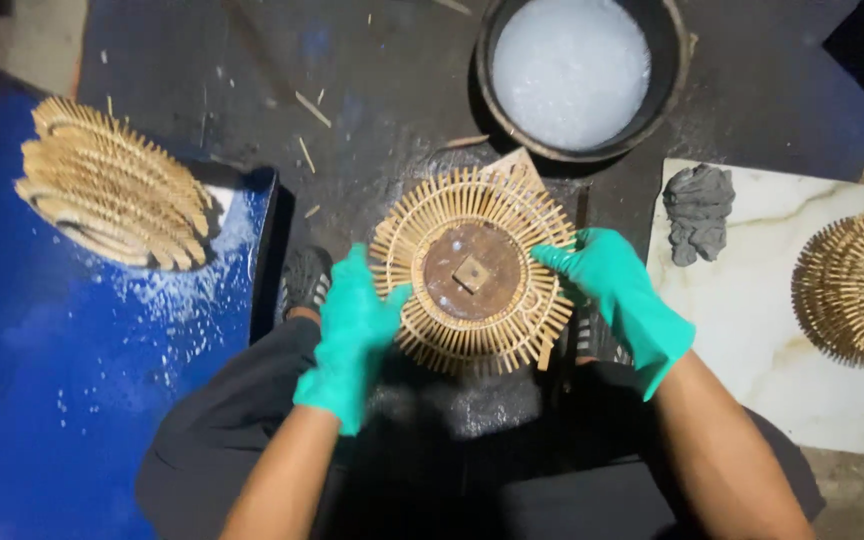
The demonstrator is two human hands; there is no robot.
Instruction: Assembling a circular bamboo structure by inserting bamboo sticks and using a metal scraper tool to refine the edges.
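Gloved left hand point(352, 335), right hand point(617, 295) around bamboo disc point(472, 270)

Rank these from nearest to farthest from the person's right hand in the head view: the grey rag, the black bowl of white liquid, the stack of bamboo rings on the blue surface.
From the right hand:
1. Grey rag, just up and to its right, on the marble slab.
2. Black bowl, further up, at the top.
3. Stack of bamboo rings, far across on the left.

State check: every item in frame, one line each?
Left hand: gloved, gripping wheel's left edge.
Right hand: gloved, gripping wheel's right edge.
Bamboo spoke wheel: flat, on rusty disc.
Bowl: filled with white liquid.
Grey rag: crumpled on marble slab.
Stacked wheels: leaning, on blue surface.
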